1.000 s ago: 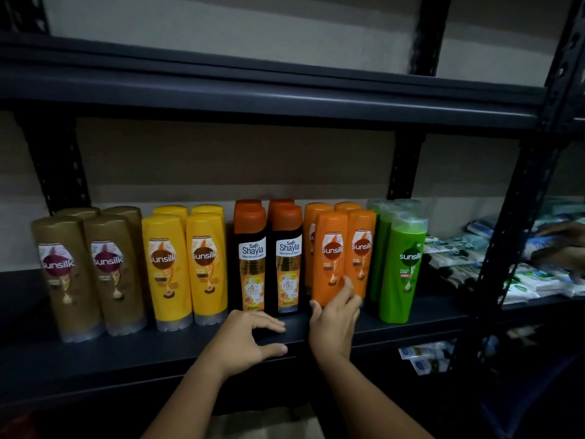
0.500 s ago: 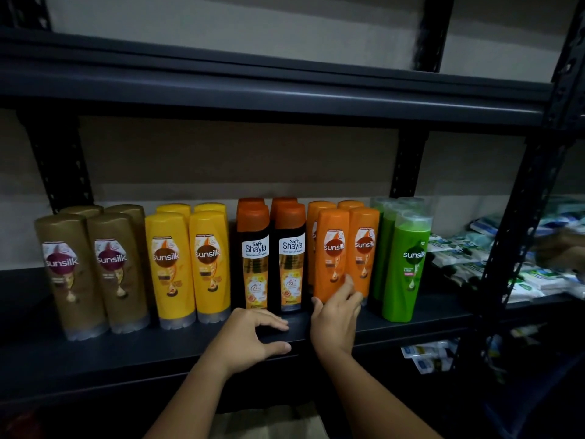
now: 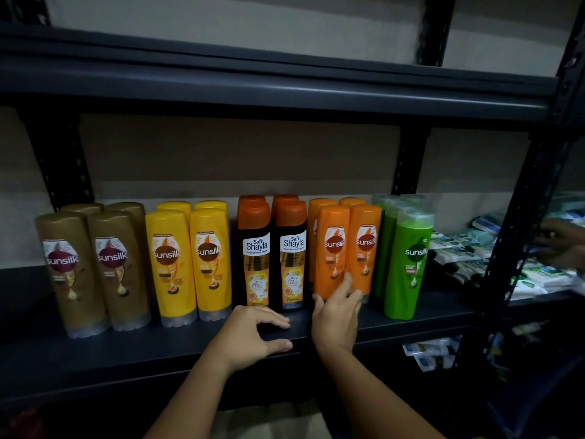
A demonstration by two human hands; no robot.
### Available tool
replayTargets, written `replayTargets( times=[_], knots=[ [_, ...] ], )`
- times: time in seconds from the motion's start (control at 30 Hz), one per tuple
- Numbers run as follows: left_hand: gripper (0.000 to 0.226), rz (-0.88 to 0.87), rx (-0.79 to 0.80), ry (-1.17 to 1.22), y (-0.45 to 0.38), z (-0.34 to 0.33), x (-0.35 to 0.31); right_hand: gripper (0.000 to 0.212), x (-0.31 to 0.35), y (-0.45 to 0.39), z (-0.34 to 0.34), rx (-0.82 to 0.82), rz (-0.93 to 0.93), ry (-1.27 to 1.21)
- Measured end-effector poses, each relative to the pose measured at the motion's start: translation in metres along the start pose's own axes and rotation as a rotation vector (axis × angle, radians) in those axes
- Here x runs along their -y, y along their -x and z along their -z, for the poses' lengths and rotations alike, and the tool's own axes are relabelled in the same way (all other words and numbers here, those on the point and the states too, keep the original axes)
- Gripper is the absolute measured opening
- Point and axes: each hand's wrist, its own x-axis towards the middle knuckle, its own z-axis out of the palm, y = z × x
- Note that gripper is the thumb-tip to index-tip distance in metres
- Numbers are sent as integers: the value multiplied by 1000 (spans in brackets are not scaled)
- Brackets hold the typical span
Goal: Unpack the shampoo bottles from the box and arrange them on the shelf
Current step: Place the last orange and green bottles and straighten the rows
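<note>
Shampoo bottles stand in paired rows on the dark shelf (image 3: 95, 359): brown bottles (image 3: 91, 267), yellow bottles (image 3: 190, 264), black Safi Shayla bottles (image 3: 273, 255), orange bottles (image 3: 364, 236) and green bottles (image 3: 408, 264). My right hand (image 3: 337, 315) holds the base of the front-left orange bottle (image 3: 330, 248), thumb on its left side and fingers reaching up between the two front orange bottles. My left hand (image 3: 250, 337) rests on the shelf's front edge below the black bottles, fingers relaxed on top and thumb along the lip. The box is out of view.
An upper shelf board (image 3: 285, 87) hangs low above the bottles. A black upright post (image 3: 512, 248) stands right of the green bottles. Beyond it lie white and green packets (image 3: 468, 248), where another person's hand (image 3: 560, 245) reaches in. More packets (image 3: 427, 353) sit on the level below.
Both my hands stay almost where they were; the right hand's fingers have crept slightly higher on the orange bottle. The other person's hand shows again at the far right.
</note>
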Motion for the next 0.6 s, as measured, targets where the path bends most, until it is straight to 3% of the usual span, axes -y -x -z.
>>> replayTargets(
  times=[0.43,0.6],
  knots=[
    [34,-7,4,1,-1,0,2,85,0,-1,-1,-22,-19,-36],
    [34,0,7,-3,-1,0,0,72,-15,4,14,3,87,-121]
  ],
)
